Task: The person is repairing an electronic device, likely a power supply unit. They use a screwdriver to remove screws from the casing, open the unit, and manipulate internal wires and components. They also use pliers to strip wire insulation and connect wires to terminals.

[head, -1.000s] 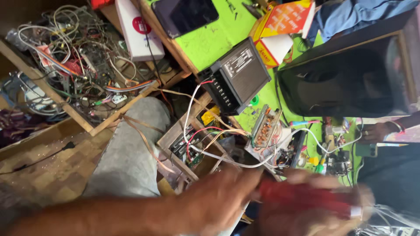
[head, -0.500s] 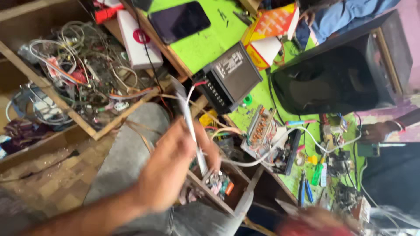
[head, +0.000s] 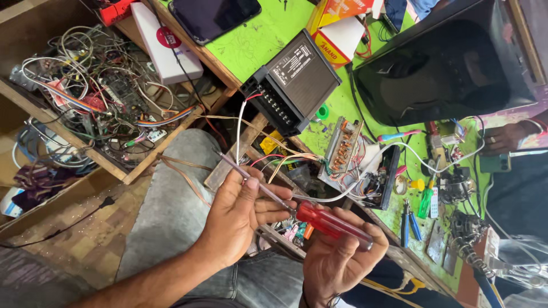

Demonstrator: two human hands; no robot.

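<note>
- Currently both hands are on one screwdriver (head: pixel 297 208), held above the lap and the front edge of the green workbench (head: pixel 257 43).
- Left hand (head: pixel 240 219): thumb and fingers pinch the thin metal shaft partway along; the tip points up-left, towards a hanging white wire (head: pixel 238 128).
- Right hand (head: pixel 339 259): fingers curled under and around the translucent red handle, gripping it.
- Screwdriver lies tilted, tip high left, handle low right.
- Black power supply box (head: pixel 294 80) sits at the bench edge, terminal row facing the person, red and white leads dropping from it.
- Small circuit board (head: pixel 342 145) with copper coils lies just right of the box, wired to more parts beside it.
- Large black monitor shell (head: pixel 445 63) stands further back on the bench.
- Wooden tray (head: pixel 160 145) on the left holds a tangle of cables and scrap boards.
- Another person's hand (head: pixel 505 137) rests at the far right edge.
</note>
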